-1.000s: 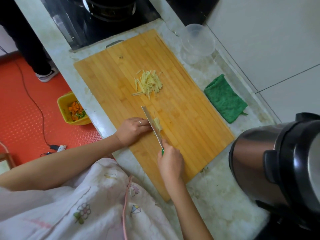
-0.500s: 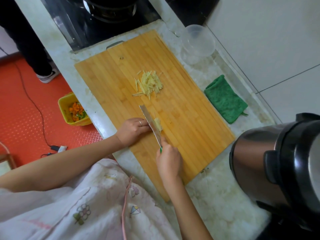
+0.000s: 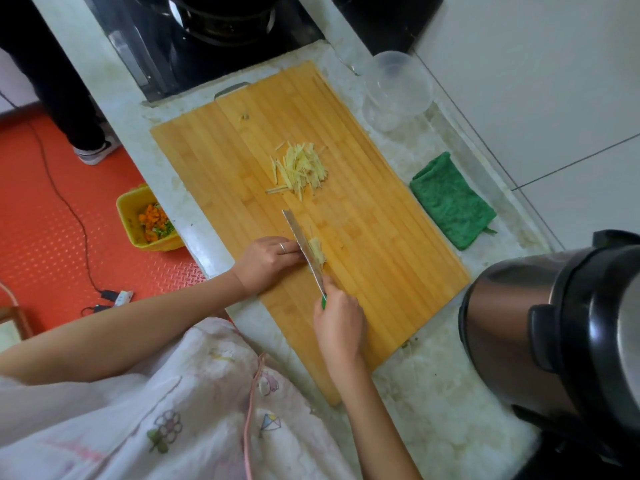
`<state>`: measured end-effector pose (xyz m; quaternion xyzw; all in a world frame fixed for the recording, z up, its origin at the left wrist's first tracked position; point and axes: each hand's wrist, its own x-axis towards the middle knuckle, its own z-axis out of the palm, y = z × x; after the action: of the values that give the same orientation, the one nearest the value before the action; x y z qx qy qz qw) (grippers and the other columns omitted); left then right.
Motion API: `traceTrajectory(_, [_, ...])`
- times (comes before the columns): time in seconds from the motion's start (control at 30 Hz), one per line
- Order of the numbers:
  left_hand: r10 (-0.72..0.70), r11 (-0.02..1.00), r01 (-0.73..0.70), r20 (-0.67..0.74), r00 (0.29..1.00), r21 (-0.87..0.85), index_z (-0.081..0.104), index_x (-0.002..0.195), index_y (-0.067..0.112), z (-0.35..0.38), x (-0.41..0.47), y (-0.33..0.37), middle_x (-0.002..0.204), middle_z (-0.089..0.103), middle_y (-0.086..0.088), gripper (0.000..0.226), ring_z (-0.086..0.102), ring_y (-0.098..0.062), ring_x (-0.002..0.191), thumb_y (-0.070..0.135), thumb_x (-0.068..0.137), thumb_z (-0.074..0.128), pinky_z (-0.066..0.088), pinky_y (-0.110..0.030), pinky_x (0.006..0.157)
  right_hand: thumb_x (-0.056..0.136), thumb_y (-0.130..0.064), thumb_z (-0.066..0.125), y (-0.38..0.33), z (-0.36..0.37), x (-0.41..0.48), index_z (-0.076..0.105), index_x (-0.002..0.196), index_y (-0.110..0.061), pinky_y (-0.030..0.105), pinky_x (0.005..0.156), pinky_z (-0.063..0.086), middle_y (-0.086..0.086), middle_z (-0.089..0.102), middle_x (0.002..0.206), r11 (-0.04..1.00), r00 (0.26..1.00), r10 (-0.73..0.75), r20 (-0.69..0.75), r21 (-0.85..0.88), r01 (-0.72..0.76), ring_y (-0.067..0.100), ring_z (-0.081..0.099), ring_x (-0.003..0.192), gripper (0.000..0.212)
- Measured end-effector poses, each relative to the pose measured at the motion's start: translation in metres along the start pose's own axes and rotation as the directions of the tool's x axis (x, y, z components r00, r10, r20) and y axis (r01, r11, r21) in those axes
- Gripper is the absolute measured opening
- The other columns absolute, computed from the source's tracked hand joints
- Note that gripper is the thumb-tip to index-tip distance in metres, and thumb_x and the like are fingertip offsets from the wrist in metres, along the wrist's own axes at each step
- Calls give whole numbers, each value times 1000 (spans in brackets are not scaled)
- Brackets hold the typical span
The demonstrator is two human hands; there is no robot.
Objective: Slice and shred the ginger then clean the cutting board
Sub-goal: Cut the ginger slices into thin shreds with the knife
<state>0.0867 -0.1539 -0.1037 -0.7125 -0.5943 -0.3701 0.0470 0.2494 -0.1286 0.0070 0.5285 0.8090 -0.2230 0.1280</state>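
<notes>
Fingers (image 3: pixel 289 250) of the left hand (image 3: pixel 268 263) are curled, tips at the knife (image 3: pixel 302 242) blade; what they hold is hidden. The right hand (image 3: pixel 341 327) grips the handle. On the cutting board (image 3: pixel 374 237), a ginger piece (image 3: pixel 317 251) touches the blade at 3 o'clock, with the shredded ginger (image 3: pixel 301 169) at 12 o'clock.

A home kitchen is seen: a gas hob (image 3: pixel 221 26) set at the far end of a stone counter (image 3: pixel 433 393), a cutting board (image 3: pixel 381 254) laid on it, an electric cooker (image 3: pixel 554 323) stood near right.

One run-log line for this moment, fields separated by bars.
step: shredding ginger | right hand: grips knife | left hand: holds ginger piece | shreds: piled on cutting board
</notes>
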Motion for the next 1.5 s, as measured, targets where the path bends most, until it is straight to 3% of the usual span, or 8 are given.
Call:
traceTrajectory(0.17, [14, 1000, -13, -9, 1000, 23, 75, 85, 6, -3, 2, -2, 91, 73, -7, 43, 68, -25, 73, 22, 102, 39, 51, -26, 61, 98, -18, 45, 7, -4, -13, 39, 144, -25, 26, 64, 36, 6, 68, 109, 1000, 1000, -27, -2, 3, 27, 22, 64, 99, 47])
traceTrajectory(0.4, [1, 1000, -1, 4, 1000, 2, 75, 88, 6, -1, 0, -2, 95, 73, -8, 41, 70, -25, 77, 22, 102, 40, 54, -28, 63, 96, -18, 45, -2, -3, 0, 43, 140, -26, 28, 63, 35, 9, 68, 108, 1000, 1000, 10, 15, 13, -10, 27, 63, 101, 45])
traceTrajectory(0.6, [-7, 1000, 7, 0, 1000, -1, 75, 86, 6, -1, 1, -2, 92, 73, -8, 43, 69, -25, 76, 23, 102, 38, 47, -28, 70, 95, -19, 46, 6, -5, -12, 42, 142, -27, 34, 71, 45, 10, 68, 108, 999, 1000, 2, 18, 48, -3, 27, 63, 99, 47])
traceTrajectory(0.77, [-1, 1000, 1, -11, 1000, 0, 75, 84, 5, -1, 1, 0, 89, 73, -7, 43, 68, -26, 73, 24, 102, 40, 49, -29, 65, 95, -19, 44, 5, -1, -14, 41, 141, -28, 32, 65, 37, 10, 68, 105, 999, 1000, 2, 27, 43, -3, 29, 63, 98, 47])
traceTrajectory(1.0, [-6, 1000, 6, 15, 1000, -5, 75, 87, 6, -1, 2, -1, 93, 73, -8, 42, 69, -25, 77, 23, 102, 40, 47, -28, 69, 95, -19, 47, 0, -6, -2, 44, 139, -26, 34, 72, 45, 11, 67, 108, 999, 1000, -3, 25, 43, 2, 30, 62, 101, 45])
traceTrajectory(1.5, [-5, 1000, 5, 16, 1000, -6, 75, 87, 5, -1, 1, -1, 93, 73, -8, 40, 69, -25, 77, 23, 101, 42, 46, -27, 71, 95, -17, 46, 3, -9, -9, 45, 139, -25, 33, 70, 43, 11, 68, 107, 999, 999, -15, 31, 50, 13, 29, 62, 100, 44])
